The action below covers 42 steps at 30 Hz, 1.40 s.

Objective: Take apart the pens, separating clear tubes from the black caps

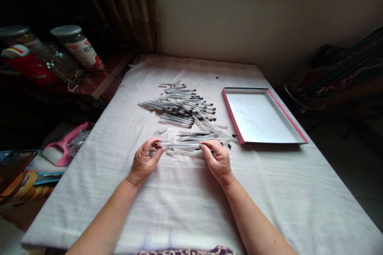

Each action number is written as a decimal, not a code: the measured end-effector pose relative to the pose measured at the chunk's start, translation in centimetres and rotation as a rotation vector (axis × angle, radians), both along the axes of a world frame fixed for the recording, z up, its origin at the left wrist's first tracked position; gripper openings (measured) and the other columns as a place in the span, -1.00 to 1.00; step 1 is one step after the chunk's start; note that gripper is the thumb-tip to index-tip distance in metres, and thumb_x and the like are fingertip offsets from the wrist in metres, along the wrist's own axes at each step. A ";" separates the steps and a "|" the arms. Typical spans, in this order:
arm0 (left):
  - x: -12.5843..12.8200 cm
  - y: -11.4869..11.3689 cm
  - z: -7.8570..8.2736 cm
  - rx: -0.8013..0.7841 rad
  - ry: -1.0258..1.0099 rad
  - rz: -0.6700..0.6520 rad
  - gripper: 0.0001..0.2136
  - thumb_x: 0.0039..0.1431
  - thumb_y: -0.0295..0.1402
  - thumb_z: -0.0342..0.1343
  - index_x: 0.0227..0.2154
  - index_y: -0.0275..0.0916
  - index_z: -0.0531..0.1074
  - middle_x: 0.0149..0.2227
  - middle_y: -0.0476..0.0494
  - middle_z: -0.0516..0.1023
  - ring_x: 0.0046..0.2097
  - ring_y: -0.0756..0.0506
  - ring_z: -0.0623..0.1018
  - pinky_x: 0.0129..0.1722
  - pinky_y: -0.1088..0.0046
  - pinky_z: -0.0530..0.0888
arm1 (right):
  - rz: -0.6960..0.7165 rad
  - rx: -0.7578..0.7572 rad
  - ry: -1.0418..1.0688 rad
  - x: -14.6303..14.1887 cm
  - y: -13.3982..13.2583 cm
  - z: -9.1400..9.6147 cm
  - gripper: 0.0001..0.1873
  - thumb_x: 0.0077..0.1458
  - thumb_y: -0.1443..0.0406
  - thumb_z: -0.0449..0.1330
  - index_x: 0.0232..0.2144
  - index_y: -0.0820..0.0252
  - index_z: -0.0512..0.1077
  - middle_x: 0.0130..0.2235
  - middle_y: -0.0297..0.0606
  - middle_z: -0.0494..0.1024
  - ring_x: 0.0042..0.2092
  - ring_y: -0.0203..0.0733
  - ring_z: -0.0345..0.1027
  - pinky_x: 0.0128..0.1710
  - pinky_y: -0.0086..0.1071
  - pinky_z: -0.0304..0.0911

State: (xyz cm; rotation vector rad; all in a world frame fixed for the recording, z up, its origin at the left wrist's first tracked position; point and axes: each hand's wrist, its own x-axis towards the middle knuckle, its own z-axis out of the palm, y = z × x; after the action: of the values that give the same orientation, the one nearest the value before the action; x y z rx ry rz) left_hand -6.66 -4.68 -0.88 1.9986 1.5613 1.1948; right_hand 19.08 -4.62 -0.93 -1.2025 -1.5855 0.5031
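Observation:
Between both hands, level above the cloth, is a clear pen barrel (179,144). My left hand (145,160) pinches its left end with thumb and fingers. Its right end sits in the closed fingers of my right hand (218,161). Just beyond lie loose clear tubes and thin dark refills (194,133). Farther back is a large pile of clear pens with black ends (182,103). Small black caps (229,146) lie to the right of my right hand, and small clear pieces (160,132) lie beyond my left hand.
A shallow pink-edged box lid (243,117) stands on the right of the white-clothed table (269,191). A tiny red piece (217,77) lies near the back. Jars (82,50) stand on a side shelf at left, above a pink dustpan-like scoop (64,147).

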 end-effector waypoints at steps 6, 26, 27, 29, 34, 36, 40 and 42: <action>-0.2 0.1 0.2 0.062 0.070 -0.018 -0.80 0.30 -0.20 0.03 -0.25 -0.20 0.47 -0.34 -0.08 0.59 -0.30 -0.05 0.58 -0.21 0.47 0.50 | 0.004 -0.008 -0.007 0.1 -0.1 0.1 -0.86 0.20 0.29 0.15 -0.36 0.10 0.51 -0.37 -0.25 0.61 -0.30 -0.15 0.46 -0.23 -0.25 0.36; 0.2 -0.1 0.2 0.114 0.067 -0.078 -0.80 0.28 -0.19 0.07 -0.14 -0.18 0.41 -0.35 -0.06 0.56 -0.42 0.00 0.51 -0.34 0.50 0.48 | -0.008 -0.012 0.001 0.1 -0.2 0.3 -0.86 0.19 0.29 0.16 -0.36 0.10 0.53 -0.38 -0.26 0.61 -0.30 -0.15 0.47 -0.23 -0.26 0.37; 0.2 -0.1 0.3 0.114 0.075 -0.093 -0.82 0.30 -0.21 0.05 -0.18 -0.18 0.42 -0.35 -0.06 0.56 -0.40 -0.01 0.52 -0.33 0.50 0.48 | -0.007 -0.018 0.002 0.1 -0.2 0.3 -0.86 0.19 0.29 0.16 -0.36 0.10 0.53 -0.38 -0.26 0.61 -0.30 -0.14 0.47 -0.23 -0.26 0.37; 0.1 0.0 0.6 0.096 0.089 -0.113 -0.79 0.33 -0.20 -0.01 -0.25 -0.19 0.44 -0.36 -0.09 0.56 -0.35 -0.03 0.54 -0.29 0.48 0.48 | 0.001 -0.023 0.004 0.1 -0.2 0.3 -0.87 0.19 0.29 0.17 -0.35 0.10 0.53 -0.36 -0.24 0.62 -0.28 -0.13 0.48 -0.22 -0.24 0.38; 0.0 -0.1 0.5 0.019 0.078 -0.119 -0.70 0.33 -0.10 -0.04 -0.21 -0.20 0.46 -0.34 -0.11 0.57 -0.36 -0.04 0.55 -0.32 0.48 0.48 | 0.006 -0.018 0.021 0.1 -0.2 0.4 -0.88 0.18 0.29 0.17 -0.31 0.09 0.54 -0.33 -0.23 0.62 -0.26 -0.13 0.49 -0.21 -0.24 0.39; 0.0 -0.2 0.3 0.012 0.066 -0.113 -0.70 0.28 -0.10 0.04 -0.11 -0.19 0.43 -0.30 -0.09 0.58 -0.42 -0.01 0.52 -0.37 0.50 0.47 | 0.000 -0.022 0.018 0.1 -0.2 0.4 -0.87 0.18 0.29 0.17 -0.32 0.10 0.53 -0.35 -0.24 0.62 -0.27 -0.14 0.48 -0.22 -0.25 0.39; 0.2 -0.2 0.2 0.081 0.091 -0.161 -0.83 0.30 -0.21 0.04 -0.20 -0.19 0.42 -0.33 -0.06 0.56 -0.45 0.02 0.50 -0.39 0.52 0.45 | 0.002 -0.005 0.008 0.1 -0.1 0.4 -0.87 0.19 0.30 0.16 -0.35 0.10 0.53 -0.37 -0.26 0.61 -0.30 -0.15 0.47 -0.24 -0.27 0.38; 0.3 0.0 0.4 0.113 0.119 -0.182 -0.84 0.33 -0.25 0.00 -0.24 -0.19 0.42 -0.35 -0.07 0.56 -0.38 -0.02 0.54 -0.33 0.50 0.46 | 0.010 0.012 0.010 0.1 -0.1 0.4 -0.88 0.19 0.31 0.17 -0.33 0.10 0.53 -0.35 -0.25 0.61 -0.27 -0.15 0.47 -0.22 -0.26 0.37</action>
State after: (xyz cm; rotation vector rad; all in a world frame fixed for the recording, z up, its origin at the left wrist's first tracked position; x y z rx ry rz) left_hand -6.36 -4.72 -0.45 2.2678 1.3553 1.1344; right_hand 19.21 -4.75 -0.52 -1.1816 -1.5853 0.5044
